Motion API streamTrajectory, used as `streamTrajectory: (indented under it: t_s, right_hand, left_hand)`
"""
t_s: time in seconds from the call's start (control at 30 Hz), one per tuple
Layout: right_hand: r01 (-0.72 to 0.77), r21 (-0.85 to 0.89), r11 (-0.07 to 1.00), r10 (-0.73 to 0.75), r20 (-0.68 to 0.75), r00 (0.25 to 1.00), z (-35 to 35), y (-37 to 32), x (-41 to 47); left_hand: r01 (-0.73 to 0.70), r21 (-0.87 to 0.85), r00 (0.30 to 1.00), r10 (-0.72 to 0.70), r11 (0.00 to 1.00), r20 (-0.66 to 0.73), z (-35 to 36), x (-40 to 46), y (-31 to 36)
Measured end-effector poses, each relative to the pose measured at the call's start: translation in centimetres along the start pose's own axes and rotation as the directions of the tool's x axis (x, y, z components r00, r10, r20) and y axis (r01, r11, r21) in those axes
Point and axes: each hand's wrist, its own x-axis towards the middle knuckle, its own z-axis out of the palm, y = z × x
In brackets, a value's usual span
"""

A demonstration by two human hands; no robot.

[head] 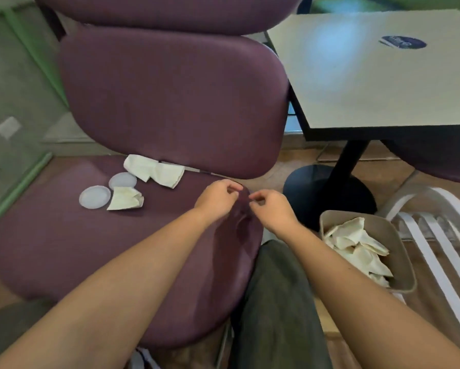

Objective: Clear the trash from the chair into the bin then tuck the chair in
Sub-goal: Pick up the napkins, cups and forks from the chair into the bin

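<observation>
On the purple chair seat (pixel 64 249) lie a crumpled napkin (pixel 154 170) by the backrest, a folded napkin (pixel 125 199), and two clear round lids (pixel 94 197) (pixel 122 180) side by side. A beige bin (pixel 407 265) stands on the floor to the right of the chair, with several crumpled napkins inside. My left hand (pixel 218 194) and my right hand (pixel 268 209) hover close together over the seat's right edge. Their fingers are curled, with nothing visible in them. Both hands are well to the right of the trash.
A white table (pixel 383 75) on a black pedestal base (pixel 327 193) stands to the right of the chair's backrest (pixel 170 102). A white slatted chair (pixel 436 235) sits beside the bin. A green-framed glass wall (pixel 18 129) runs along the left. My leg is between chair and bin.
</observation>
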Motion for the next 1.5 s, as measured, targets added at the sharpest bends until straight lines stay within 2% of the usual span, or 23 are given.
streamTrajectory:
  t_s: [0.13, 0.33, 0.4, 0.53, 0.63, 0.77, 0.87, 1.0, 1.13, 1.23, 1.37, 1.5]
  right_hand:
    - [0.052, 0.006, 0.999, -0.052, 0.035, 0.998, 3.4, -4.4, 1.8]
    - [0.109, -0.017, 0.994, -0.106, 0.103, 0.989, 8.3, -8.6, 4.1]
    - [0.126, -0.035, 0.991, -0.121, 0.124, 0.985, 9.7, -9.5, 4.8]
    - [0.166, -0.081, 0.983, -0.151, 0.166, 0.974, 12.6, -10.6, 6.1]
    - [0.197, -0.133, 0.971, -0.172, 0.180, 0.969, 14.1, -10.9, 7.3]
    - [0.231, -0.172, 0.958, -0.199, 0.182, 0.963, 16.1, -11.5, 9.2]
    - [0.232, -0.164, 0.959, -0.203, 0.174, 0.964, 17.3, -12.0, 10.3]
    - [0.252, -0.167, 0.953, -0.229, 0.146, 0.963, 18.8, -12.3, 11.7]
    - [0.270, -0.165, 0.949, -0.250, 0.130, 0.959, 20.1, -12.3, 12.8]
    - [0.256, -0.188, 0.948, -0.230, 0.148, 0.962, 20.5, -12.4, 13.5]
    - [0.261, -0.257, 0.931, -0.227, 0.155, 0.962, 20.2, -12.5, 13.9]
    - [0.276, -0.146, 0.950, -0.281, -0.012, 0.960, 19.1, -12.9, 13.0]
  left_hand:
    - [0.060, 0.004, 0.995, -0.060, 0.998, -0.084, -4.7, -0.5, -4.2]
    - [0.149, -0.023, 0.980, -0.151, 0.989, -0.128, -9.1, -1.3, -10.5]
    - [0.168, 0.026, 0.976, -0.162, 0.985, -0.142, -10.1, -1.4, -12.3]
    - [0.144, 0.214, 0.977, -0.104, 0.966, -0.186, -12.1, -1.4, -15.2]
    - [0.144, 0.294, 0.978, -0.091, 0.945, -0.187, -13.3, -1.2, -17.0]
    - [0.182, 0.316, 0.978, -0.137, 0.931, -0.159, -14.3, -0.6, -19.7]
    - [0.161, 0.355, 0.980, -0.108, 0.921, -0.165, -14.4, -0.5, -21.2]
    - [0.095, 0.402, 0.967, 0.012, 0.911, -0.254, -14.3, -0.4, -22.2]
    - [0.102, 0.423, 0.932, 0.062, 0.900, -0.357, -14.4, -0.3, -22.0]
    - [0.137, 0.320, 0.912, 0.007, 0.938, -0.410, -14.9, -0.3, -21.3]
    - [0.194, -0.008, 0.907, -0.182, 0.981, -0.379, -15.3, -0.6, -20.5]
    - [0.270, -0.211, 0.887, -0.328, 0.939, -0.325, -15.3, -0.5, -19.7]
